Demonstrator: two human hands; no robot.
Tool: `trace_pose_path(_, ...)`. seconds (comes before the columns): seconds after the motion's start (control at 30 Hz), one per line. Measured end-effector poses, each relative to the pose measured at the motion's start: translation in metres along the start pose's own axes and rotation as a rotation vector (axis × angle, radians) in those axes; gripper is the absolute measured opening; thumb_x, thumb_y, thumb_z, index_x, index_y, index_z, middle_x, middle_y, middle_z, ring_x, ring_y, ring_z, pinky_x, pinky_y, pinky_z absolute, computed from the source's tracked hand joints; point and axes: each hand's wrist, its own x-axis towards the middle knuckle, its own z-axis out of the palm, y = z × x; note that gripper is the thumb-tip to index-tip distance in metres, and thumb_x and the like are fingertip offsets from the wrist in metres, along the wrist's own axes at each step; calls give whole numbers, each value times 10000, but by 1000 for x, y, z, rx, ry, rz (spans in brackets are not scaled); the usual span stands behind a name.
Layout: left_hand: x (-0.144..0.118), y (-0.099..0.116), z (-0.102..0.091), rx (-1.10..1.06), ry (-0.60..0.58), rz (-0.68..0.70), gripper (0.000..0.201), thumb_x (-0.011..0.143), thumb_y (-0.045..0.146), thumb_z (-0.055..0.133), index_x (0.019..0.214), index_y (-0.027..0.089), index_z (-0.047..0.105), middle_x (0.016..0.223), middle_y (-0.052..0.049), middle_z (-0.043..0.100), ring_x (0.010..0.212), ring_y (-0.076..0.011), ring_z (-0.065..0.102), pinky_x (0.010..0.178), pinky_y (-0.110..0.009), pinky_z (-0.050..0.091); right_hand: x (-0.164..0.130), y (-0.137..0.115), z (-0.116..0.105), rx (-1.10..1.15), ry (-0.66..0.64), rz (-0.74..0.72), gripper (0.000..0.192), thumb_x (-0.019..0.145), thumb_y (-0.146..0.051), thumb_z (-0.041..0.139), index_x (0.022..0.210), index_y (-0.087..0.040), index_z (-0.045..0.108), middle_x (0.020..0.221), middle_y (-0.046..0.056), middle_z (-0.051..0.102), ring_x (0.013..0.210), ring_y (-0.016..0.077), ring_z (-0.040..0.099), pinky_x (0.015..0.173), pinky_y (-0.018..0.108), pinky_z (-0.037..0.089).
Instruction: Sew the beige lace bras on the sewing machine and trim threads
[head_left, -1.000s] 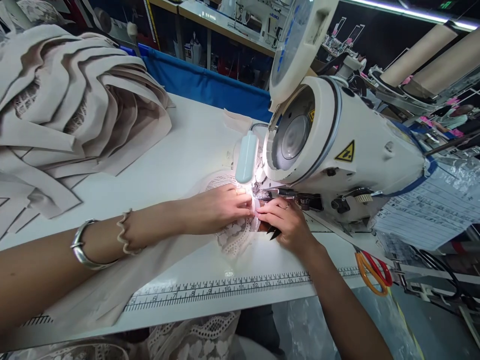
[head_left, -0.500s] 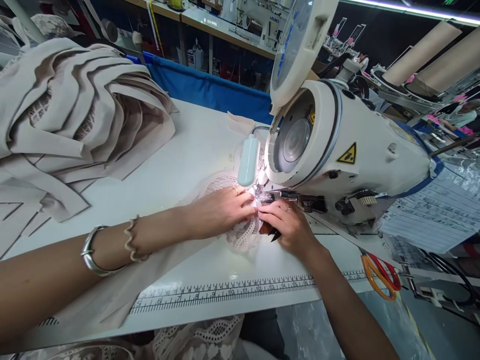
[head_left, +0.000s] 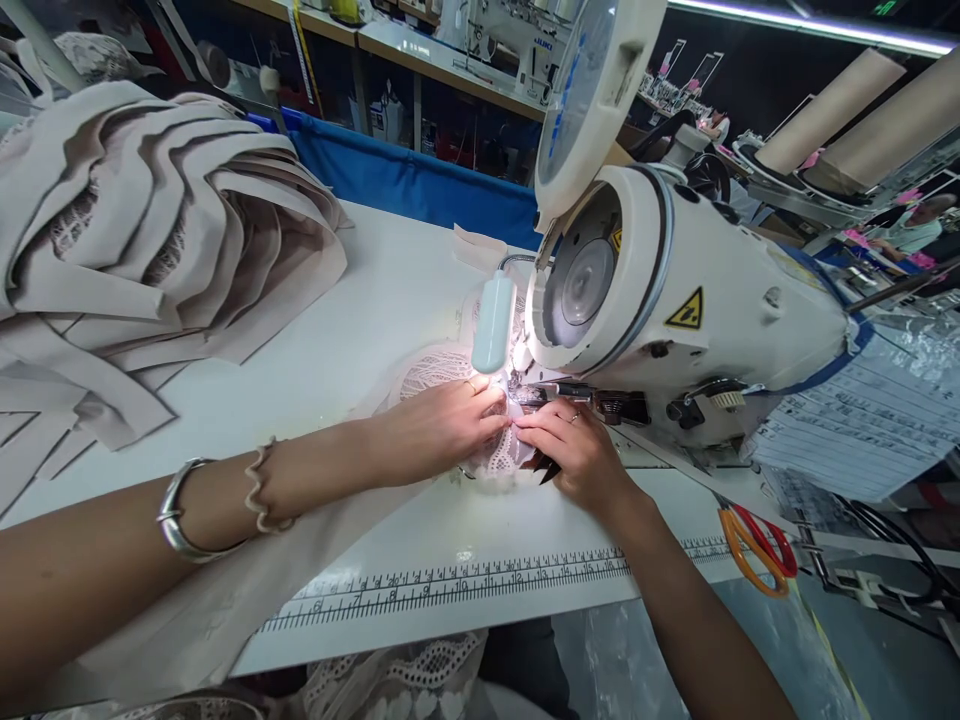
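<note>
Pale pink lace fabric (head_left: 436, 372) lies under the needle area of a white sewing machine (head_left: 735, 300). My left hand (head_left: 450, 425) presses on it beside the needle, fingers closed together on the lace. Close by on the right, my right hand (head_left: 574, 445) pinches the lace edge between thumb and fingers. Dark pointed tips, perhaps of thread snips (head_left: 549, 470), stick out below that palm; the rest is hidden. A small lamp (head_left: 493, 325) lights the stitching spot, and the needle itself is hard to make out. Plain fabric trails under my left forearm.
A big pile of beige fabric pieces (head_left: 172, 230) covers the table's left side. A printed ruler (head_left: 450, 590) runs along the front edge. Orange and red scissors (head_left: 754, 550) lie at the right. A blue cloth (head_left: 420, 180) borders the table's back.
The lace has shifted slightly at the machine, with more of its dotted edge showing flat between my hands. Both hands stay nearly in place. The whole view has shifted slightly.
</note>
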Motion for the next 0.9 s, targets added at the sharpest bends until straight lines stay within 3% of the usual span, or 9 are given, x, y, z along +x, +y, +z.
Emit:
trace_pose_path(0.17,3,1,0,1,34,88,287,965,-1,379,897,146,617,905,-93,642,738,-182,509,629,-329,388,-1,0,0,1,5,8,239,920,-22,539,946,-188,709,980,50,781,870,205,662,766,373,527)
trace_pose_path(0.3,0,0,1,57,27,47,229,948,16,431,934,132,628,893,-97,643,704,-191,488,605,-337,352,-3,1,2,-6,-18,30,280,925,-22,511,976,-210,712,989,45,778,889,207,656,787,388,524)
trace_pose_path(0.4,-1,1,2,131,23,-1,157,978,162,498,978,117,648,896,-114,643,727,-219,507,610,-351,350,-4,2,2,13,-22,34,253,914,-24,535,958,-204,708,992,52,774,890,214,648,794,389,517)
trace_pose_path(0.53,-2,5,6,261,27,-48,267,1003,314,508,962,98,661,919,-142,660,740,-236,537,631,-369,368,-4,1,2,26,-19,36,213,913,-42,577,951,-203,710,1000,54,776,885,216,648,787,380,501)
trace_pose_path(0.63,-3,7,10,334,72,-66,269,1024,208,430,1014,78,666,1006,-176,673,883,-274,575,775,-415,422,-3,1,2,26,-4,33,243,934,-43,536,966,-204,716,1002,53,780,885,211,652,793,376,512)
trace_pose_path(0.7,-3,9,11,284,85,2,278,1001,87,392,1072,75,660,1065,-169,675,980,-274,579,858,-419,433,-2,1,2,30,3,39,243,951,-64,522,960,-207,718,998,52,782,881,208,657,790,372,522)
trace_pose_path(0.8,-1,12,10,102,46,110,273,973,30,407,1005,103,668,996,-115,682,863,-215,583,771,-348,459,-2,0,1,38,13,46,177,958,-117,569,923,-210,715,966,49,783,868,202,661,783,362,524)
trace_pose_path(0.9,-1,13,9,-5,50,107,232,935,4,461,968,107,667,927,-95,670,783,-195,578,698,-321,464,-3,0,-1,43,8,47,191,955,-144,594,814,-222,698,887,35,775,815,192,650,774,358,512)
